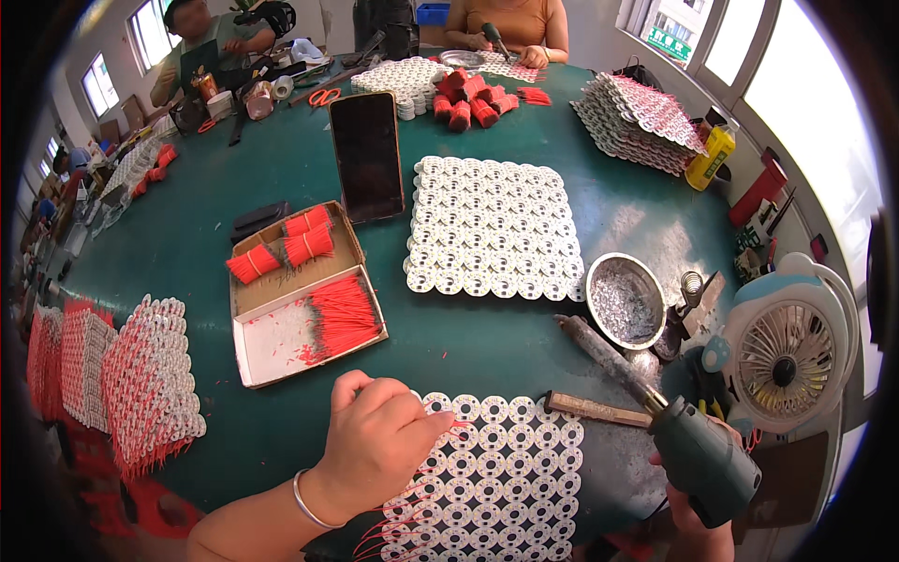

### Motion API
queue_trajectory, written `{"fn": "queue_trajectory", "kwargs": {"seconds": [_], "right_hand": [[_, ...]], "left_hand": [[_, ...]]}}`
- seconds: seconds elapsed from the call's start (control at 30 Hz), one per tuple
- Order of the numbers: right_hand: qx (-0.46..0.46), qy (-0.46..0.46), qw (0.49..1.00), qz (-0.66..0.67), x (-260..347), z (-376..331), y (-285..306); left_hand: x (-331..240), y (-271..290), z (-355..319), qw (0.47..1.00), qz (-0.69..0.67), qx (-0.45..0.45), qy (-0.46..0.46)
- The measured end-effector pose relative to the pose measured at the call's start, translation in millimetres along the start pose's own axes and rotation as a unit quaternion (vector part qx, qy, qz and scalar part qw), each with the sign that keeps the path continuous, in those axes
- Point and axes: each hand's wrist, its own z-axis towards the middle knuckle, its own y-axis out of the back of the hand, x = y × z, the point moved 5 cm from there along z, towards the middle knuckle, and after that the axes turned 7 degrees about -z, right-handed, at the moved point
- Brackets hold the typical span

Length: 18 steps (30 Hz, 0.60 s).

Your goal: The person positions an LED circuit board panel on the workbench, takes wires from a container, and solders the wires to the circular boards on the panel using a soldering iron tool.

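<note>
Head view only. Left hand (375,440) pinched on a thin red wire (456,424), tip held to a ring on the near panel (506,478) of white round boards at the table's near edge. Right hand (688,510) mostly hidden, wrapped round the grip of a green soldering gun (698,450), tip (585,342) pointing up-left, off the panel, near the metal bowl (626,302) of solder bits. Flat wooden-handled tool (595,409) lying between gun and panel. Red leads already hanging off the panel's lower left. Box (304,300) with loose red wires just beyond the left hand; second panel (492,229) and dark phone (367,155) farther back. White fan (787,356) at right. Stacks of wired panels (150,384) at left.

Risks, judged: hot tip swung in carelessly, fingertips close to the joint, likely burn. Wire slipped off its pad under a loose pinch, bad joint. Gun's barrel near bowl, easily knocked, bits spilled. Panel overhanging the table edge, could slide under a push. Fan's air perhaps cooling the solder too soon.
</note>
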Motion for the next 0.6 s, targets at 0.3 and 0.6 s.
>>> {"fn": "queue_trajectory", "kwargs": {"seconds": [0.3,0.6], "right_hand": [[0.117,-0.240,0.914,0.307,-18.0,-10.4,-60.9],[0.169,-0.088,0.979,0.073,-7.9,-13.1,-68.5]], "left_hand": [[6.5,-18.6,3.1,0.995,0.090,0.016,-0.039],[18.5,-27.0,-2.5,1.000,0.009,0.020,0.003]]}}
